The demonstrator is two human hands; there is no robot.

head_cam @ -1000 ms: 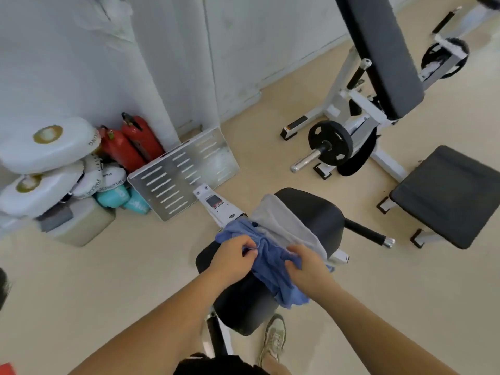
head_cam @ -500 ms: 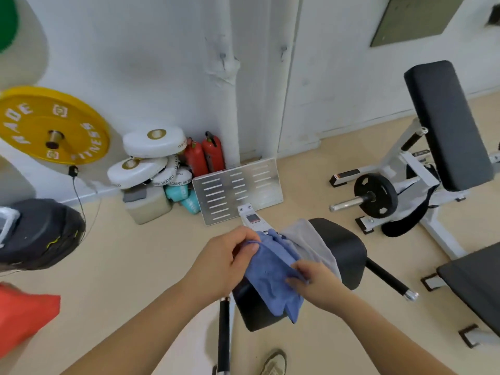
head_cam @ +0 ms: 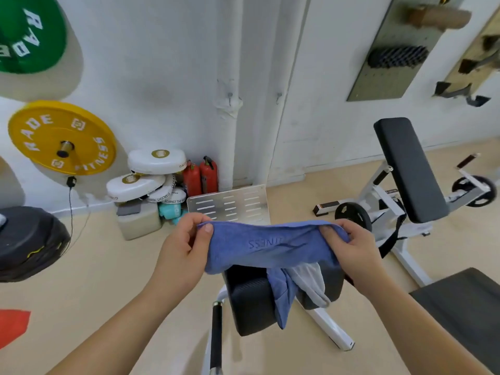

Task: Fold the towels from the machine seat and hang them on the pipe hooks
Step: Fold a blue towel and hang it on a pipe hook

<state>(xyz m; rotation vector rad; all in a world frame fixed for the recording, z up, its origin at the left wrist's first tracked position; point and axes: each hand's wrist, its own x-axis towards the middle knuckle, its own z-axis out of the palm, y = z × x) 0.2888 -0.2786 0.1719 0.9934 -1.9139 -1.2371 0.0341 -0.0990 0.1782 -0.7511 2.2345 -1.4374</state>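
While left hand (head_cam: 184, 246) and right hand (head_cam: 351, 246) grip-pinch soft blue towel (head_cam: 267, 246) taut, grey towel (head_cam: 311, 284) drapes padded seat (head_cam: 249, 299).

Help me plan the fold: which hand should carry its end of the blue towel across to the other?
Probably the left hand. It pinches a clean corner of the blue towel, while the right hand has its end bunched, with slack trailing onto the seat beside the grey towel.
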